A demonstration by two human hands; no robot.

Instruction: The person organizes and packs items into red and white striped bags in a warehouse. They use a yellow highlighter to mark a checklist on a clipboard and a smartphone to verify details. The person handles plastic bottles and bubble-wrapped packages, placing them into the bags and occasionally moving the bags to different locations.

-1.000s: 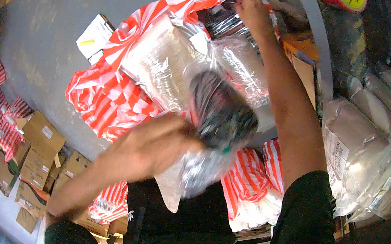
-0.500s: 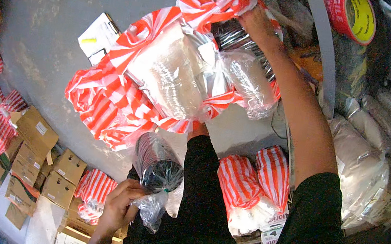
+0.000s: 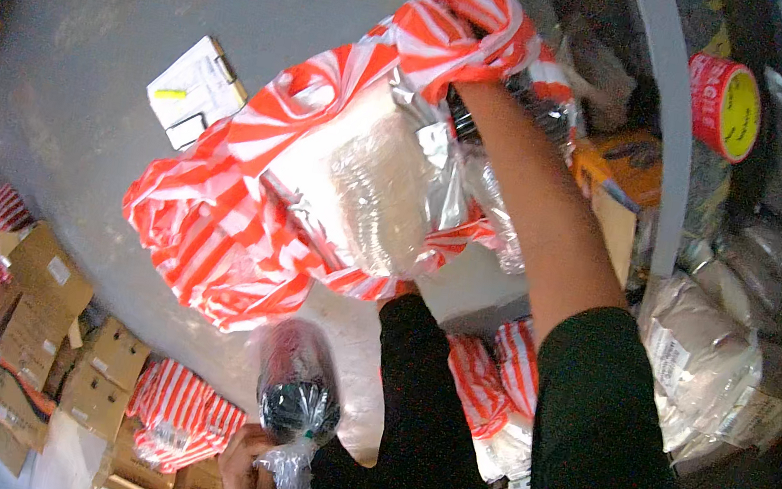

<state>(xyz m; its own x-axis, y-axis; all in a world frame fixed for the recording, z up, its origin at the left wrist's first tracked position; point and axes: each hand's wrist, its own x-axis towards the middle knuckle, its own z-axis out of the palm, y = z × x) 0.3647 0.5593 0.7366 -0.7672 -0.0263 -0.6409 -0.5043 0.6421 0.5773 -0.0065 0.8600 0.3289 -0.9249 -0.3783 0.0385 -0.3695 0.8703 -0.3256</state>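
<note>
My left hand (image 3: 247, 461) at the bottom grips a clear plastic bag with a dark rolled item (image 3: 298, 393), near the bag's tied neck. My right hand (image 3: 480, 91) reaches into the top of a large red-and-white striped bag (image 3: 194, 240), its fingers hidden by plastic and shadow. Open in the middle, that bag shows clear packs of pale items (image 3: 370, 181), silvery wrapping (image 3: 439, 161) and dark wrapped items (image 3: 542, 115).
A clipboard (image 3: 193, 78) lies on the grey floor (image 3: 69, 95). Cardboard boxes (image 3: 37, 313) and striped bundles (image 3: 183, 416) line the lower left. A red tape roll (image 3: 720, 107), grey metal bar (image 3: 670, 205) and clear bags (image 3: 696, 371) are at right. A dark-clothed limb (image 3: 413, 369) extends below the open bag.
My left hand has moved down with the dark bagged item, away from the striped bag. My right hand has gone deeper under the bag's top, and its fingers are now hidden.
</note>
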